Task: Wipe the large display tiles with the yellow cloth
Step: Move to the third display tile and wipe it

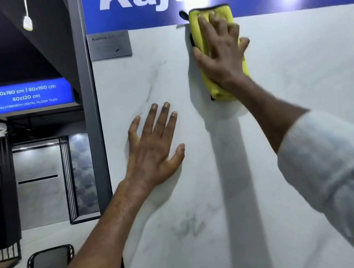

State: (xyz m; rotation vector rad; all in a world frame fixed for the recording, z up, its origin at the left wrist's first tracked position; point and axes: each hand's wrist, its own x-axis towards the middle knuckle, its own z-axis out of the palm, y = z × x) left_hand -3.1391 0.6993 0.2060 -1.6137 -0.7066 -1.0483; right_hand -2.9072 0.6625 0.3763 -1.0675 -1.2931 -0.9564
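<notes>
Cloth [219, 57] sits top center under my right hand [221, 55], fingers [204, 27] spread pressing it flat, while my left hand [154, 144], fingers released, braces the tile [300, 68].

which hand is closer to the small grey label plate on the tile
Left. The left hand lies flat below the grey label plate; the right hand is farther right, on the yellow cloth.

I see my right hand [221, 52] pressing a folded yellow microfibre cloth with dark edging [222, 75] flat against the large white marble-look display tile [284, 116], its top edge overlapping the blue branded banner [129, 14]. My left hand [152, 147] lies open, palm on the tile, lower left. A small grey label plate [109, 45] sits at the tile's upper corner.
</notes>
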